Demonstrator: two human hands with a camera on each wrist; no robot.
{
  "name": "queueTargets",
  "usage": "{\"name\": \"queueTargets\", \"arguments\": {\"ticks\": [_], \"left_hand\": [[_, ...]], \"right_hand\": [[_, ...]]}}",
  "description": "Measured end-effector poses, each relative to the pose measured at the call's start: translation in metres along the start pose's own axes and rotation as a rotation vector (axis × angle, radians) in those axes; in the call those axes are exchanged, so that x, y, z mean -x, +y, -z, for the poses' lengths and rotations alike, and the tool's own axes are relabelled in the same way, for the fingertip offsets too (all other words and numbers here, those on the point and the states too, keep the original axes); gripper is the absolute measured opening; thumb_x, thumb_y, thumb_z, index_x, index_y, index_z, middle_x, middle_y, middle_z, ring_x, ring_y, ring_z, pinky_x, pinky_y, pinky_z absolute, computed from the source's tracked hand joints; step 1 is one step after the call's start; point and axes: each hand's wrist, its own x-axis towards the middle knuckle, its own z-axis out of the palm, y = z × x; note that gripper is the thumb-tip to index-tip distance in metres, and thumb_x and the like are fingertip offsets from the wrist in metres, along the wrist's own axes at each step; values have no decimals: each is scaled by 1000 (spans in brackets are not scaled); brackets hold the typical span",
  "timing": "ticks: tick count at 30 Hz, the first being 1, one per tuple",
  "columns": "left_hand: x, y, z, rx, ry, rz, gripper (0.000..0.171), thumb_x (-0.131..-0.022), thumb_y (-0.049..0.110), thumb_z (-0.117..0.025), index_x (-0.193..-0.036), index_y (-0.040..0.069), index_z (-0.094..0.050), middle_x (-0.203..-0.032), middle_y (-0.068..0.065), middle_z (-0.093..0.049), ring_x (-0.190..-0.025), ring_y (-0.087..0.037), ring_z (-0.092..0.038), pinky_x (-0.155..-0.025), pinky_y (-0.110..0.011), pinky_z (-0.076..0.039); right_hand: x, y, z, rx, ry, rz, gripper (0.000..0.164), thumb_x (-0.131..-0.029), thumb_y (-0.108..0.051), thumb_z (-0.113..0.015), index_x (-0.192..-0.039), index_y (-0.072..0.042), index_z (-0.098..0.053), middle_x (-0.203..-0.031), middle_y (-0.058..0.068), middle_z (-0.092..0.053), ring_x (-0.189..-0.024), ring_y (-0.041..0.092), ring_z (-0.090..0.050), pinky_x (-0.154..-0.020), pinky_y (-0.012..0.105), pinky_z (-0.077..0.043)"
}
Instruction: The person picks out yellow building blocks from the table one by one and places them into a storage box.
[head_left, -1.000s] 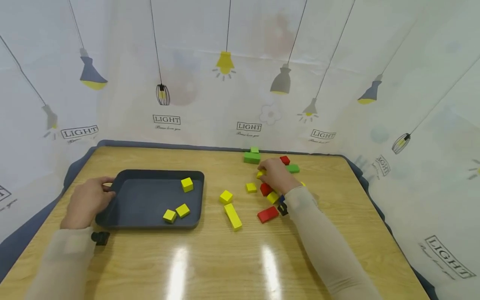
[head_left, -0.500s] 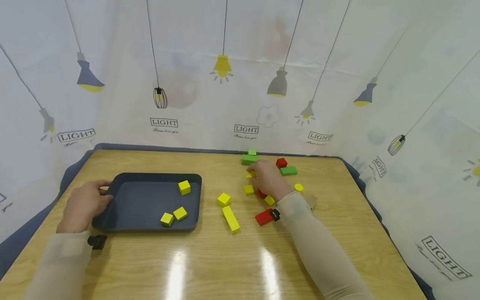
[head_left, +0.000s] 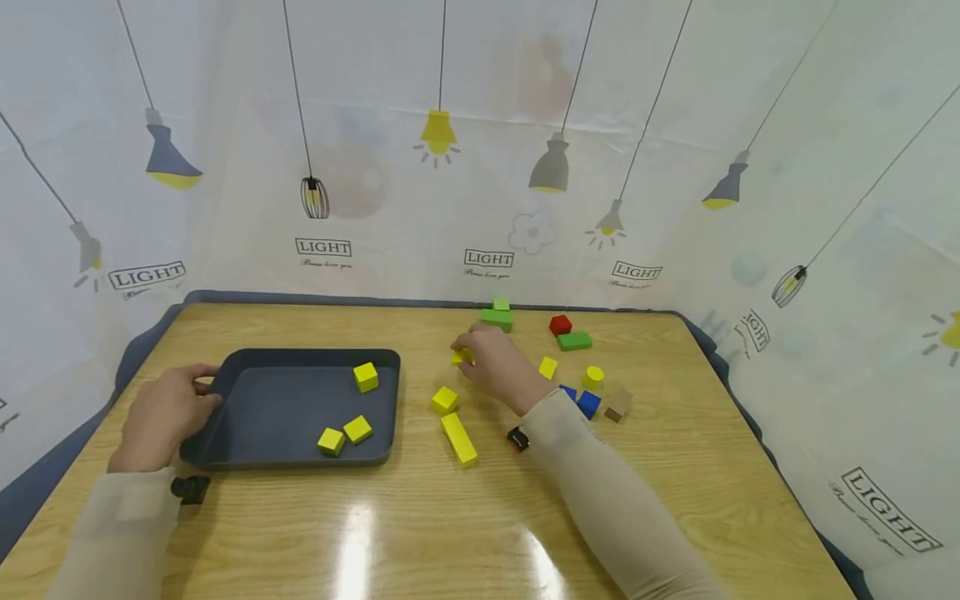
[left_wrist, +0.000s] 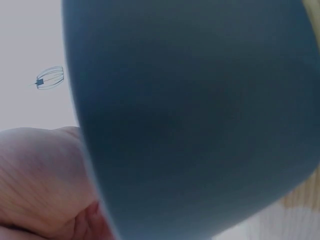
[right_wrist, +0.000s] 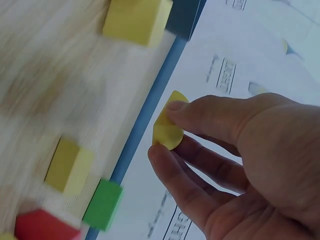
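My right hand pinches a yellow block with a rounded side between thumb and fingertips. It is held over the table, right of the dark grey tray. My left hand grips the tray's left rim, with some fingers hidden by the wall, which fills most of the left wrist view. Inside the tray lie three small yellow blocks, one yellow block at the back right and two nearer the front. Between tray and right hand are a yellow cube and a long yellow block.
Green blocks lie at the table's back edge, behind my right hand. Further right are a red block, a flat green block, a yellow cylinder, blue blocks and a wooden block. My right forearm covers part of this group.
My right hand has moved left toward the tray with the yellow block. Blue blocks and the wooden block show more behind it. My left hand stays on the tray rim.
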Motion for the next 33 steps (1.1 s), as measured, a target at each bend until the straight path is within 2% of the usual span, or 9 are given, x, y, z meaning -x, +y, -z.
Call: {"name": "queueTargets", "arguments": {"ticks": [8,18,25,30,33], "left_hand": [[0,0,-1,-3,0,1,48,-94,12,-65,-138,-4,-54,-114,-30,-66,-91,-48,-62,-60,-48,-51],[0,0,-1,-1,0,-4,49,-93,12,-66,-137,-5,-54,-112,-30,-66,-90,-48,-63,-62,-49,-52],[-1,-2,0,-1,5,-7,48,-94,12,-66,-137,-5,-55,-112,-29,-66,-91,-48,-62,-63,-49,-51],[-1,-3,-1,-1,-5,-7,49,-94,12,-66,-138,-4,-54,-112,-29,-66,-90,-47,-63,-62,-48,-51],[-2,-4,-1,-8,-6,-12,49,-94,13,-66,-138,-4,-54,-113,-29,-66,-90,-46,-64,-62,-48,-52]], "right_hand": [[-4,-33,-5,-16,-9,89,31,-90,-14,-77,-121,-11,-71,-107,3,-63,-86,11,-56,-78,19,-51],[-8,-71,-13,-56,-15,185,32,-91,-13,-77,-122,-10,-71,-107,2,-61,-85,8,-54,-76,16,-50],[-16,-96,-21,5,-47,249,32,-91,-15,-77,-122,-11,-72,-109,-2,-60,-92,5,-56,-80,13,-48],[-19,-108,-31,89,-67,327,31,-93,-16,-74,-123,-11,-71,-110,0,-62,-93,8,-56,-79,14,-47],[-20,-112,-35,115,-72,345,30,-93,-17,-74,-123,-12,-72,-113,2,-63,-95,10,-58,-82,15,-48]]}}
